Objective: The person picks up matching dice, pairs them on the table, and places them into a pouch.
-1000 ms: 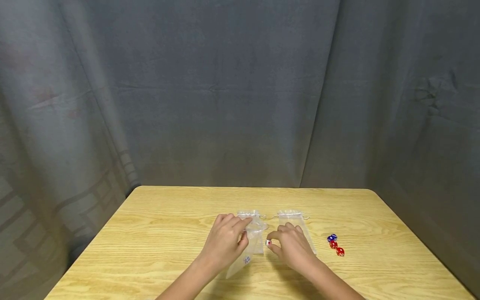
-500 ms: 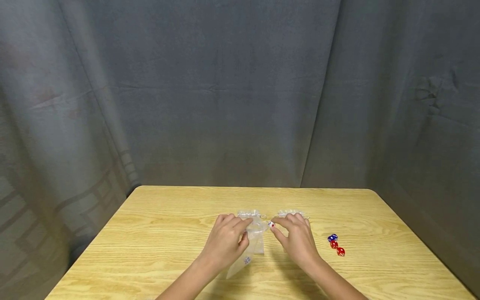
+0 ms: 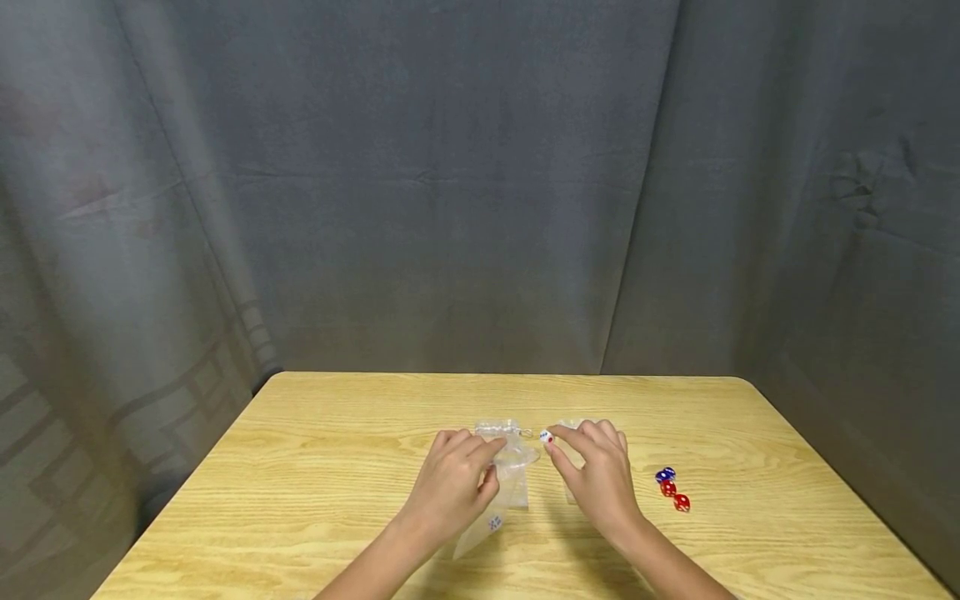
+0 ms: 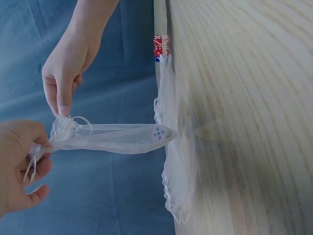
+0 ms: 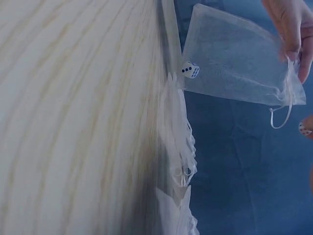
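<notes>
My left hand (image 3: 452, 477) grips a sheer white drawstring bag (image 4: 112, 139) near its gathered top, and the bag hangs down with its lower tip close over the table. A white die (image 5: 190, 69) with blue pips lies inside, in the bag's bottom corner. Between thumb and index finger, my right hand (image 3: 597, 473) pinches another white die (image 3: 547, 436), which shows a large red pip and some blue ones. That die is just right of the bag's mouth. In the left wrist view the right fingertips overlap the mouth, and the pinched die is hidden.
Two more sheer bags lie flat behind the hands, a left one (image 3: 497, 427) and a right one (image 3: 573, 424) partly covered by my right hand. To the right sit red dice (image 3: 681, 502) and blue dice (image 3: 663, 476) in a cluster. A grey curtain (image 3: 450, 208) hangs behind the table.
My right hand has moved away from me and slightly right, carrying the white die from beside the bag up to near its mouth. The die has turned. My left hand has stayed almost still.
</notes>
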Available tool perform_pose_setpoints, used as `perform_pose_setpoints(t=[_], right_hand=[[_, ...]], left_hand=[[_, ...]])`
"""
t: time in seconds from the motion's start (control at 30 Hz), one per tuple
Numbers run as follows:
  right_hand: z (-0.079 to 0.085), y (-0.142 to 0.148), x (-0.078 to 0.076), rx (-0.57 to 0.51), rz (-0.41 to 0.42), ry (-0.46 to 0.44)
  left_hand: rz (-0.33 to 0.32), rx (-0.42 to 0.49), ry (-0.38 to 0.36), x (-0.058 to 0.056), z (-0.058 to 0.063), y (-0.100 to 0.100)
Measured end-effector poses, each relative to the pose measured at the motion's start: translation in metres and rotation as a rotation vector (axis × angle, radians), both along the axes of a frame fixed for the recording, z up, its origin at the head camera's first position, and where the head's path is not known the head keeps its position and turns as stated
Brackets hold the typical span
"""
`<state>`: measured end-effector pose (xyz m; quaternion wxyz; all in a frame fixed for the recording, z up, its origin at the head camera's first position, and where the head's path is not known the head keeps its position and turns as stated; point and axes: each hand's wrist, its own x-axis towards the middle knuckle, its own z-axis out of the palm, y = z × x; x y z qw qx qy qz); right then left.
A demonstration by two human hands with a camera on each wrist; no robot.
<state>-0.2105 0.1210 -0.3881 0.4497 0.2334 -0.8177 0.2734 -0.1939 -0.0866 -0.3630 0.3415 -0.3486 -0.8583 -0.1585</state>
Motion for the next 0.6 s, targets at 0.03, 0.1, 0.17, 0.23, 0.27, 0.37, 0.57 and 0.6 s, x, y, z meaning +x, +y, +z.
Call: perform_pose_setpoints(t=[0.03,0.1,0.17,0.23,0.27,0.37,0.57,0.6], right_hand=[[0.000,0.000,0.000,-0.010,0.012,0.023],[0.002,-0.002,0.000,-0.034,0.040,0.073],[0.002,-0.003,-0.001,-0.067,0.065,0.105],[0.003,-0.005,-0.001,-0.101,0.087,0.142],[0.004,-0.006,-0.002,-0.115,0.097,0.162],[0.006,-0.009,-0.002,-0.143,0.122,0.220],[0.012,-0.015,-0.001,-0.160,0.178,0.282],[0.013,-0.016,-0.001,-0.161,0.187,0.284]], left_hand=[[0.000,0.000,-0.001,0.000,0.000,0.000],[-0.002,-0.001,-0.004,0.000,0.000,-0.001],[-0.004,-0.002,-0.006,0.000,0.000,-0.002],[-0.006,-0.004,-0.007,0.001,0.000,-0.002],[-0.007,-0.005,-0.007,0.001,0.000,-0.003],[-0.005,-0.008,-0.006,0.001,0.000,-0.003],[0.001,-0.013,0.001,0.002,0.001,-0.003],[0.000,-0.014,0.003,0.002,0.002,-0.003]])
